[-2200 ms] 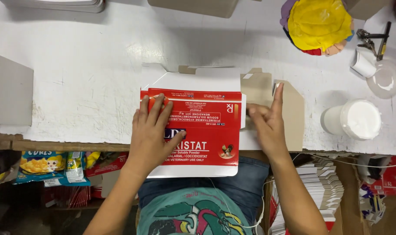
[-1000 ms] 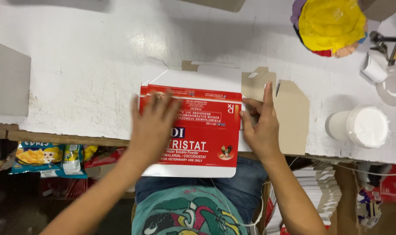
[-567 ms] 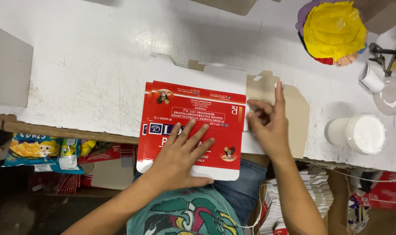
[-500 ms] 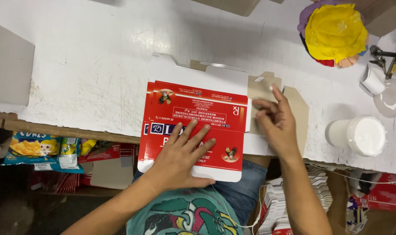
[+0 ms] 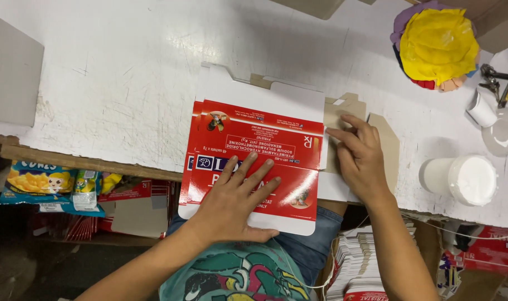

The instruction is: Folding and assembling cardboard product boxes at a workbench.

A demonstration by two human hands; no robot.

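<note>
Here: left hand (image 5: 231, 203) flat, grip wide, on two red cartons (image 5: 254, 161) | right hand (image 5: 363, 156) flat on brown flap (image 5: 340, 114)

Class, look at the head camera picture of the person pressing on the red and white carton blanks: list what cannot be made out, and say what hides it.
- Middle of the top red carton blank: covered by the left hand.
- How many blanks are stacked: only offset edges show.
- Brown card flap: partly under the right hand.
- White tub: lid shut, contents hidden.
- Grey board: cut off by the left edge.
- Small tools at the right edge: too small to identify.
</note>
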